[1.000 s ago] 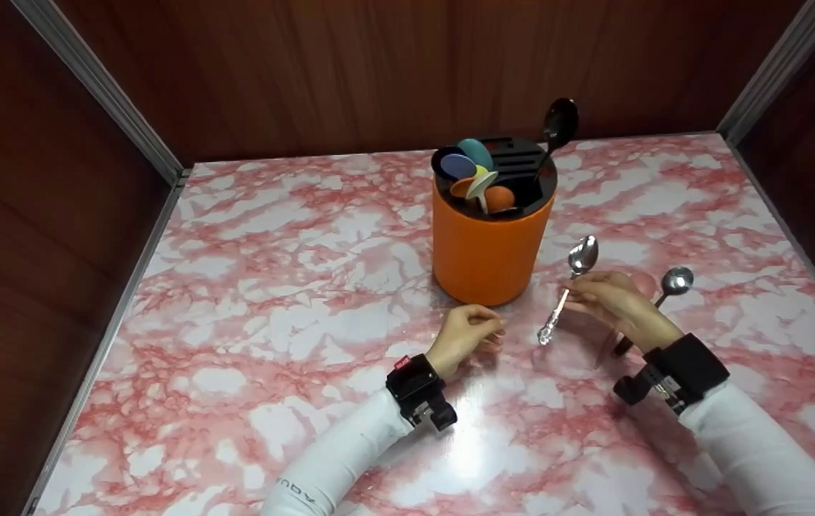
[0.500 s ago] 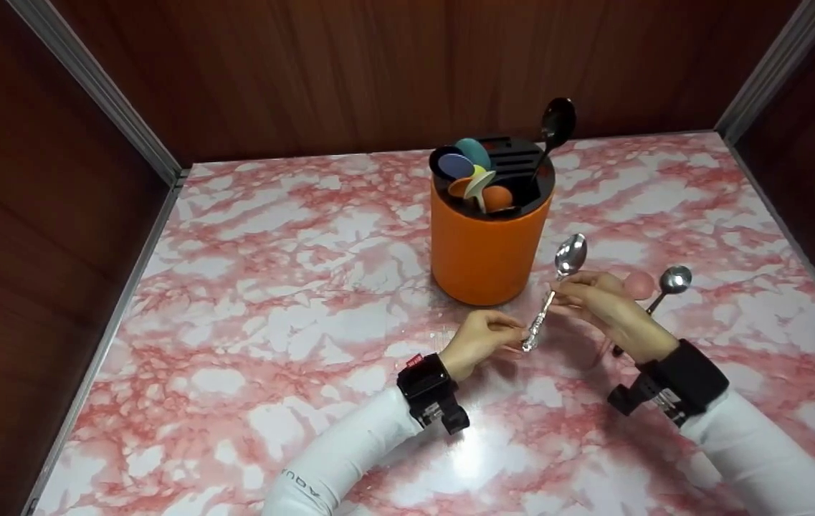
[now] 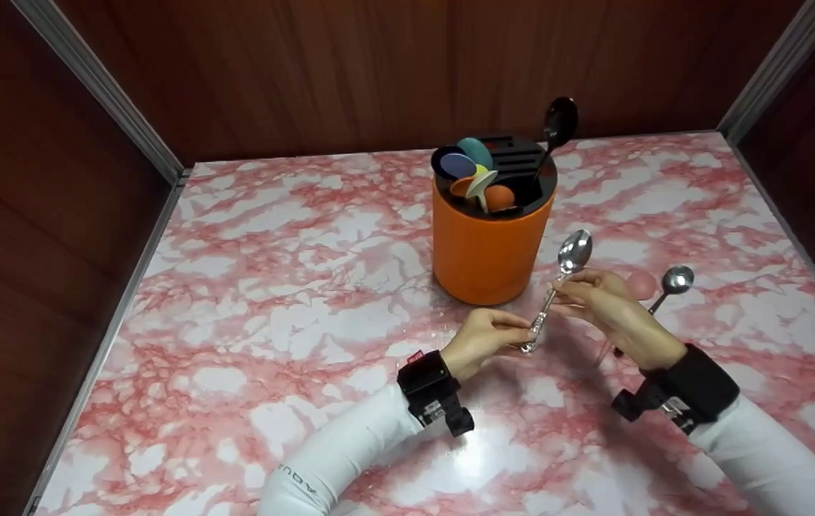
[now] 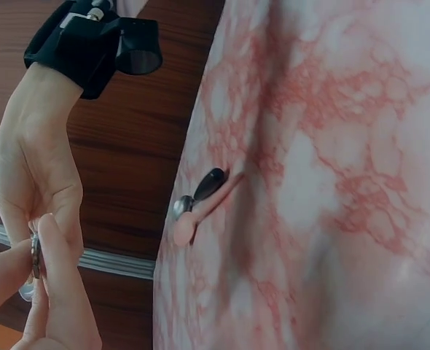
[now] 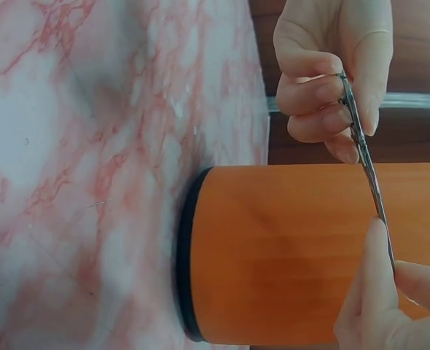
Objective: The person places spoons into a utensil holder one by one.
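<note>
A shiny silver spoon (image 3: 575, 251) with an ornate handle is held in the air in front of the orange utensil holder (image 3: 489, 251), bowl pointing up and away. My right hand (image 3: 611, 309) pinches it near the neck between thumb and fingers. At the lower end of the handle, my left hand (image 3: 480, 342) grips the tip with thumb and fingertips. Seen edge-on in the right wrist view, the spoon (image 5: 368, 168) runs between both hands. In the left wrist view most of it is hidden behind fingers.
Beneath and beside my right hand lie a pink spoon (image 3: 641, 285) and a dark-handled silver spoon (image 3: 677, 279) on the marbled table (image 3: 292, 322). The holder carries several colourful utensils and a tall black spoon (image 3: 561, 123). Wooden panels (image 3: 378, 72) stand around the table.
My left hand has moved right and taken hold of the spoon's handle end. My right hand has shifted slightly left with the spoon, keeping its pinch.
</note>
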A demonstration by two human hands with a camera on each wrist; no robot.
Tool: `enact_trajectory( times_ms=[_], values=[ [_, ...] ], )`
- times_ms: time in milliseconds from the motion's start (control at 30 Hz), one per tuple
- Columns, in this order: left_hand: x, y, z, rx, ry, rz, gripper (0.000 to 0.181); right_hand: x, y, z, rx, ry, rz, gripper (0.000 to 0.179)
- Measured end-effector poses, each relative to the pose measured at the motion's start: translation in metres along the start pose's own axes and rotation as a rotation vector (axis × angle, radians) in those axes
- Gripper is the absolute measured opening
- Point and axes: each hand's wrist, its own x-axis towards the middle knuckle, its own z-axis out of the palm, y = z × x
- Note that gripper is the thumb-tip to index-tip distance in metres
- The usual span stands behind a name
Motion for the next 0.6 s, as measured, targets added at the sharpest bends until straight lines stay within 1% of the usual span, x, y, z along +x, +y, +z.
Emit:
enact_trajectory(
  times_ms=[67, 133, 300, 367, 467, 600],
  values=[
    [-0.001, 0.003, 0.001, -0.002, -0.004, -0.003, 0.022, -0.002, -0.002, 0.000, 0.012, -0.010, -0.033, 0.010],
    [-0.002, 0.006, 0.002, 0.005, -0.008, 0.005, 0.022, -0.004, -0.004, 0.000, 0.016, -0.016, -0.049, 0.011],
    [-0.005, 0.015, 0.004, 0.003, -0.008, 0.029, 0.021, -0.010, -0.014, 0.001, -0.002, -0.026, -0.067, 0.023],
    [-0.007, 0.020, 0.005, -0.004, -0.010, 0.031, 0.021, -0.011, -0.017, 0.001, 0.010, -0.031, -0.077, 0.027],
    [-0.009, 0.026, 0.006, 0.003, -0.017, 0.039, 0.022, -0.012, -0.023, 0.002, 0.016, -0.024, -0.069, 0.029],
    [-0.011, 0.035, 0.009, 0.015, -0.021, 0.054, 0.021, -0.013, -0.032, 0.003, 0.012, -0.012, -0.039, 0.027]
  ],
)
